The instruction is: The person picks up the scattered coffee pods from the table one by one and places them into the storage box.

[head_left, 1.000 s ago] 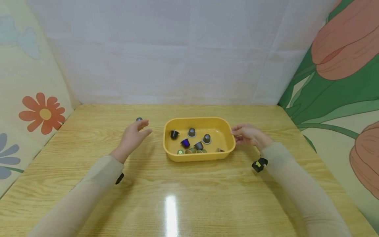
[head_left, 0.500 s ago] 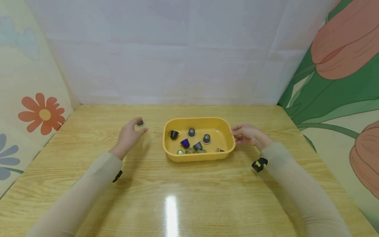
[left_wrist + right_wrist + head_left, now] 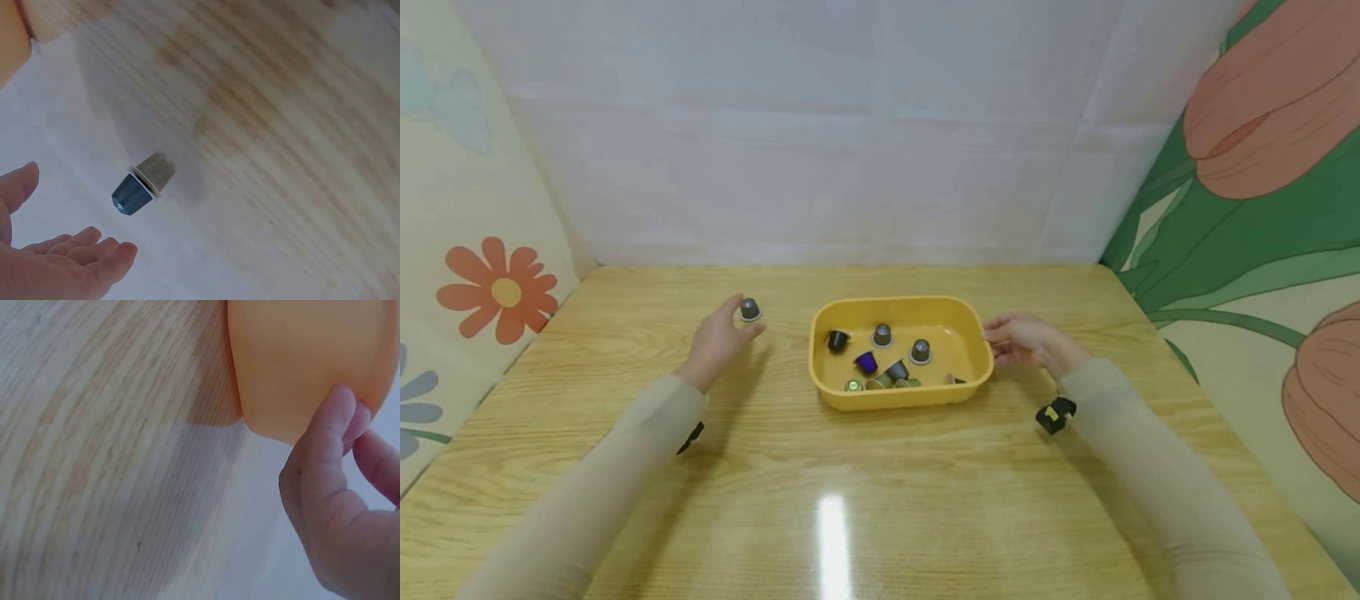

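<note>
A dark grey coffee capsule (image 3: 750, 309) stands on the wooden table, rim down, left of the yellow tray (image 3: 887, 401). Around it my left hand (image 3: 718, 340) is spread. The left wrist view shows thumb and fingers apart, with a gap to the capsule (image 3: 133, 194). My right hand (image 3: 1026, 340) holds the tray's right end at the rim, fingers bent against the outer wall. Inside the tray lie several capsules, among them a black one (image 3: 838, 340), a purple one (image 3: 867, 362) and grey ones (image 3: 920, 351). The front wall partly hides some green ones.
The wooden table (image 3: 910, 483) ends at a white cloth backdrop (image 3: 850, 150). Flower-printed panels (image 3: 497, 292) stand along both sides. A black band (image 3: 1056, 415) is on the right wrist.
My left hand has moved left and slightly toward the back, so the capsule behind it now shows fully between thumb and fingers. My right hand and the tray stay in place.
</note>
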The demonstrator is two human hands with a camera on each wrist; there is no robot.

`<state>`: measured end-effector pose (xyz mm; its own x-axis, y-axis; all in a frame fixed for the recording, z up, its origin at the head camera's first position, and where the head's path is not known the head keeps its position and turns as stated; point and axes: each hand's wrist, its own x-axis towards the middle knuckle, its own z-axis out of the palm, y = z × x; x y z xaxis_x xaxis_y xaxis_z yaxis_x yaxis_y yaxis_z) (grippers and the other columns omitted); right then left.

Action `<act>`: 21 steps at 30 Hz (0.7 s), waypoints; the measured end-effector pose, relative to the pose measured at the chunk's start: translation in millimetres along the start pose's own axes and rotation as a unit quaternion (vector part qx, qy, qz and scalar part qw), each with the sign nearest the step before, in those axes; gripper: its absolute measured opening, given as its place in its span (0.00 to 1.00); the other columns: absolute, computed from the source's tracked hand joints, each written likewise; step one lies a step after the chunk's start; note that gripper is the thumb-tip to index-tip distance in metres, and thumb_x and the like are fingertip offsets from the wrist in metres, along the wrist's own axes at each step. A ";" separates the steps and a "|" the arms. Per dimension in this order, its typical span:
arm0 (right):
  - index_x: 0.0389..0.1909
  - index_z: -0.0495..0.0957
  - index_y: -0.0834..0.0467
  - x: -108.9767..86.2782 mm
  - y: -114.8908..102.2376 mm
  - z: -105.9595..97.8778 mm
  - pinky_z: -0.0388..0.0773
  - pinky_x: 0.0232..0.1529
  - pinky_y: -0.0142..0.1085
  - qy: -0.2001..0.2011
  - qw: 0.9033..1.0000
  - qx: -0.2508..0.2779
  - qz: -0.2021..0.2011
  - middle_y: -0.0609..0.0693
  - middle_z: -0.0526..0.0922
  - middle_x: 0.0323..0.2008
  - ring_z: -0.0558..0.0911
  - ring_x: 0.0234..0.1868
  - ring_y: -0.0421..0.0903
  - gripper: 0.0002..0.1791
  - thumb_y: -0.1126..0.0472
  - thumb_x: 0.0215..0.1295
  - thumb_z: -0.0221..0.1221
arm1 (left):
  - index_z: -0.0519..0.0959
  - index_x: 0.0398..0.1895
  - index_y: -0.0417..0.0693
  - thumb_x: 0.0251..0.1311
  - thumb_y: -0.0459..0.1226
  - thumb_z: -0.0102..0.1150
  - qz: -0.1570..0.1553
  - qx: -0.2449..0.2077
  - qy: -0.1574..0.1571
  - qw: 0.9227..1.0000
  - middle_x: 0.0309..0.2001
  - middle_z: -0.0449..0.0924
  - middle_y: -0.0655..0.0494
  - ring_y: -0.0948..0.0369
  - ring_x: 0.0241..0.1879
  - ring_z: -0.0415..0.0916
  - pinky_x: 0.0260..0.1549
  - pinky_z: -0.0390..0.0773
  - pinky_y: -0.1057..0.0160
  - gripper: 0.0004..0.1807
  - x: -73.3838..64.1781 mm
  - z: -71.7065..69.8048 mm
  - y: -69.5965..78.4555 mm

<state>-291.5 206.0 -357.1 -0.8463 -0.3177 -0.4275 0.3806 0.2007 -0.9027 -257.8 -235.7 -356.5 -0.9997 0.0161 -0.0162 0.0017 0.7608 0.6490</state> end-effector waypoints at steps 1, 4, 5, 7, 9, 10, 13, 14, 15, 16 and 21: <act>0.57 0.64 0.71 0.3 0.1 -0.1 0.81 0.31 0.32 0.000 1.000 -0.001 0.001 0.50 0.77 0.31 0.77 0.29 0.42 0.15 0.69 0.74 0.46 | 0.43 0.74 0.30 0.71 0.40 0.53 -0.001 0.002 -0.001 1.000 0.72 0.46 0.28 0.32 0.68 0.48 0.65 0.55 0.36 0.41 0.7 -0.4 -0.7; 0.58 0.64 0.71 0.4 -0.1 -0.3 0.81 0.31 0.32 0.003 1.000 -0.004 0.003 0.50 0.77 0.31 0.77 0.29 0.42 0.16 0.69 0.74 0.46 | 0.42 0.74 0.30 0.70 0.40 0.53 -0.003 0.010 0.000 1.000 0.70 0.51 0.26 0.32 0.66 0.55 0.64 0.56 0.37 0.42 3.3 -1.0 -2.6; 0.58 0.64 0.71 0.6 -0.1 -0.3 0.81 0.31 0.32 0.005 1.000 -0.005 0.004 0.50 0.77 0.32 0.77 0.29 0.42 0.15 0.69 0.74 0.46 | 0.42 0.74 0.30 0.71 0.40 0.53 -0.004 0.015 0.001 1.000 0.67 0.56 0.25 0.33 0.63 0.61 0.64 0.57 0.37 0.42 4.3 -1.0 -3.3; 0.57 0.64 0.71 1.3 0.1 -1.0 0.81 0.31 0.33 0.003 1.000 -0.005 0.002 0.50 0.77 0.31 0.77 0.29 0.42 0.15 0.69 0.74 0.46 | 0.42 0.74 0.29 0.70 0.40 0.54 -0.002 0.024 0.003 1.000 0.66 0.58 0.24 0.33 0.62 0.62 0.64 0.57 0.37 0.42 6.9 -1.2 -4.6; 0.56 0.65 0.70 2.0 0.0 -1.0 0.81 0.31 0.32 0.002 1.000 -0.004 0.001 0.50 0.77 0.31 0.77 0.29 0.42 0.14 0.69 0.74 0.46 | 0.42 0.74 0.29 0.70 0.40 0.54 -0.002 0.035 0.003 0.999 0.66 0.58 0.24 0.32 0.63 0.60 0.64 0.57 0.37 0.42 10.5 -1.4 -6.2; 0.55 0.65 0.70 2.3 -0.1 -0.9 0.81 0.31 0.32 0.001 1.000 -0.004 0.001 0.50 0.77 0.31 0.77 0.28 0.42 0.13 0.69 0.74 0.46 | 0.42 0.74 0.30 0.70 0.40 0.54 -0.004 0.039 0.001 0.999 0.66 0.58 0.24 0.32 0.63 0.60 0.64 0.57 0.37 0.42 12.7 -1.6 -7.3; 0.55 0.65 0.70 2.3 -0.4 -0.6 0.81 0.30 0.32 0.001 1.000 -0.004 0.000 0.50 0.77 0.31 0.77 0.28 0.42 0.13 0.69 0.74 0.46 | 0.42 0.74 0.30 0.69 0.41 0.55 -0.009 0.049 -0.005 0.999 0.70 0.48 0.25 0.31 0.67 0.50 0.65 0.54 0.37 0.43 19.0 -2.1 -9.9; 0.55 0.65 0.70 2.1 -0.7 -0.1 0.81 0.30 0.32 0.003 1.000 -0.004 0.001 0.50 0.77 0.31 0.77 0.28 0.42 0.13 0.69 0.74 0.46 | 0.41 0.74 0.30 0.69 0.41 0.56 -0.011 0.052 -0.007 0.999 0.70 0.48 0.25 0.31 0.67 0.49 0.65 0.53 0.37 0.44 21.2 -2.3 -11.1; 0.55 0.65 0.70 1.8 -0.7 -0.1 0.81 0.30 0.32 0.003 1.000 -0.005 0.001 0.50 0.77 0.31 0.77 0.28 0.42 0.13 0.69 0.74 0.46 | 0.41 0.74 0.30 0.69 0.41 0.56 -0.012 0.055 -0.009 0.998 0.70 0.48 0.26 0.31 0.67 0.50 0.65 0.53 0.37 0.44 23.0 -2.3 -11.8; 0.55 0.65 0.70 1.7 -0.7 -0.2 0.81 0.30 0.32 0.004 1.000 -0.006 0.001 0.50 0.77 0.31 0.77 0.28 0.42 0.13 0.69 0.74 0.46 | 0.41 0.74 0.30 0.69 0.41 0.56 -0.013 0.055 -0.011 0.998 0.70 0.48 0.26 0.31 0.68 0.49 0.66 0.53 0.37 0.44 24.7 -2.7 -12.9; 0.56 0.65 0.72 1.5 0.1 -0.8 0.81 0.30 0.32 0.005 1.000 -0.009 0.000 0.51 0.76 0.32 0.77 0.29 0.42 0.14 0.69 0.74 0.47 | 0.40 0.75 0.31 0.69 0.42 0.56 -0.007 0.057 -0.022 0.998 0.71 0.47 0.26 0.31 0.68 0.48 0.66 0.52 0.37 0.45 32.4 -7.1 -20.0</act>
<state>-293.1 206.3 -357.8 -0.8503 -0.3080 -0.4269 0.3741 0.2169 -0.9017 -290.3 -255.0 -364.5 -0.9978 0.0306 -0.0592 -0.0076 0.8303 0.5573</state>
